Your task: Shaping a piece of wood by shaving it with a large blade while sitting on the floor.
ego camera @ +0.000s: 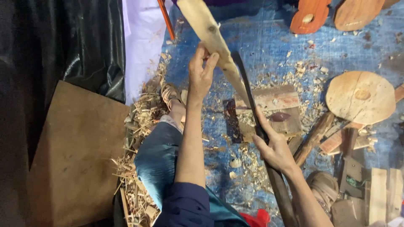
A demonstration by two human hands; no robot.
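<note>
My left hand (201,71) grips a long pale wooden piece (209,31) that tapers downward, its thin lower end resting on a wooden block (275,103). My right hand (274,147) holds a long dark blade tool (248,90) by its wooden handle. The blade lies along the right edge of the tapered piece. My left leg in blue trousers (158,157) stretches forward, the sandalled foot (170,93) beside the block.
Wood shavings (141,122) cover the blue tarp (261,42). A round wooden disc (361,97) lies right, orange carved pieces (309,16) at the top, a brown board (73,155) left, black plastic sheeting (63,40) behind. Wood offcuts (378,193) sit bottom right.
</note>
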